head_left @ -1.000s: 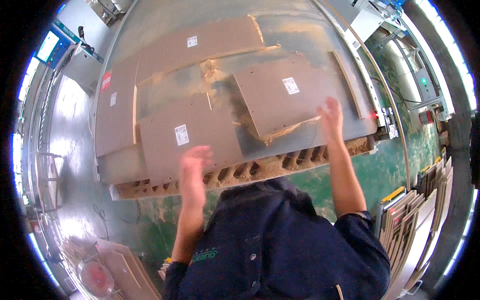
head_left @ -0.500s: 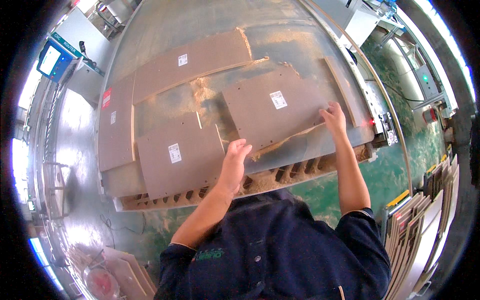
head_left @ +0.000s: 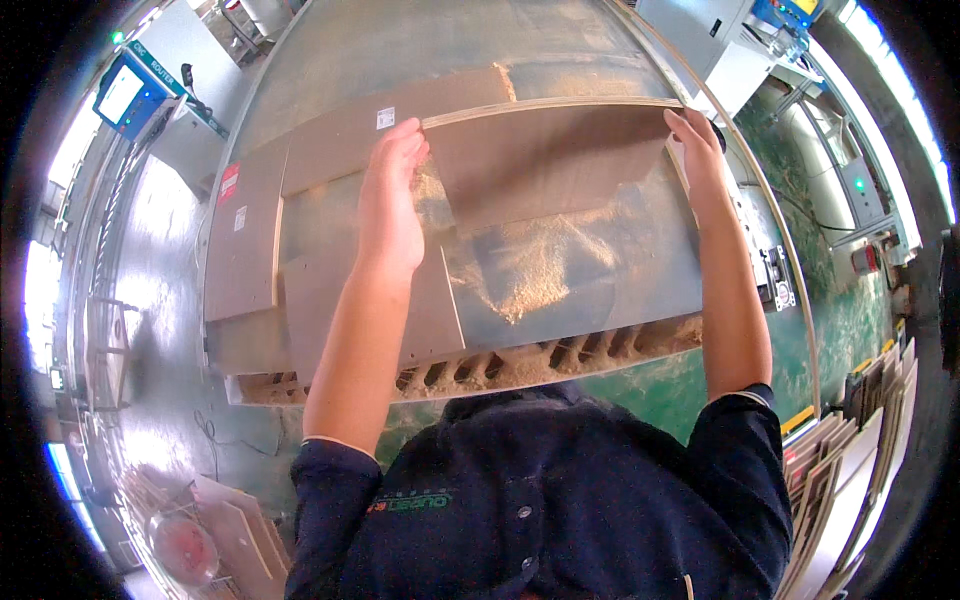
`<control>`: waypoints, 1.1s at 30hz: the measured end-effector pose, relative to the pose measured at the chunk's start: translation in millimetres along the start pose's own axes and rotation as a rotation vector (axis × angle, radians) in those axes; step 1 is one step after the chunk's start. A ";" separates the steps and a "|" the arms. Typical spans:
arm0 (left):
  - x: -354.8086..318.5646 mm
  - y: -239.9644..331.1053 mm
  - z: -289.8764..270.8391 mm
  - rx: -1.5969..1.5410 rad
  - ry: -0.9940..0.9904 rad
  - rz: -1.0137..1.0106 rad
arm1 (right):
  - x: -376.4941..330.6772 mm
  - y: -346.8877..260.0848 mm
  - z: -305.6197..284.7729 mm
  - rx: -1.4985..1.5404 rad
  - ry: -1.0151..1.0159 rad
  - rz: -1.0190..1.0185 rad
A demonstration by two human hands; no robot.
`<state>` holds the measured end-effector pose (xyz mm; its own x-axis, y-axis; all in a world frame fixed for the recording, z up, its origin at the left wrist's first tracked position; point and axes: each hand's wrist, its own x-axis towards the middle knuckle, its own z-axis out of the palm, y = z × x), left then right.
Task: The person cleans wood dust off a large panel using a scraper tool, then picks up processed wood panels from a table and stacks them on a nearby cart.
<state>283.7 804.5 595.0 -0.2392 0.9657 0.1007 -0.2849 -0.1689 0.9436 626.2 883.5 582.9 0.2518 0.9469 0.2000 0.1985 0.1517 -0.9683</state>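
Note:
A brown board (head_left: 540,165) stands tilted up from the worktable (head_left: 620,310), its pale cut edge uppermost and an unlabelled face toward me. At its upper left corner is my left hand (head_left: 393,190), fingers closed on the edge. My right hand (head_left: 700,150) grips the upper right corner. Loose sawdust (head_left: 535,285) lies on the bed just in front of the raised board. Partly behind my left forearm rests another brown board (head_left: 320,310), flat on the table.
Further flat brown boards lie at the left (head_left: 240,255) and the back (head_left: 340,150). A slotted, sawdust-filled ledge (head_left: 560,355) runs along the near edge. A control cabinet with a screen (head_left: 125,95) is far left; stacked panels (head_left: 845,450) lean at the lower right.
The labelled board that lay flat has been lifted on its near edge and tilted up by both hands, which moved up and away from me. Sawdust beneath it now shows.

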 end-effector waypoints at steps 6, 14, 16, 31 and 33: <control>-0.3 -3.1 3.2 0.016 0.039 0.013 | -4.0 -8.8 8.8 0.044 0.060 0.014; -35.7 29.8 -38.2 -0.149 0.107 0.206 | -65.9 -49.2 21.0 0.346 0.011 -0.097; -49.8 35.9 -68.8 -0.078 0.167 0.393 | -93.1 -57.8 47.8 0.401 -0.092 -0.128; -129.4 57.6 -252.5 0.048 0.494 0.525 | -213.8 -49.3 185.8 0.391 -0.447 -0.108; -150.1 39.6 -271.2 0.097 0.423 0.535 | -238.7 -27.1 177.6 0.391 -0.443 -0.058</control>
<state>56.6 599.4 531.7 -0.6712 0.5914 0.4470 0.0528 -0.5633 0.8245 392.5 703.7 534.8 -0.1856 0.9492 0.2540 -0.1846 0.2203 -0.9578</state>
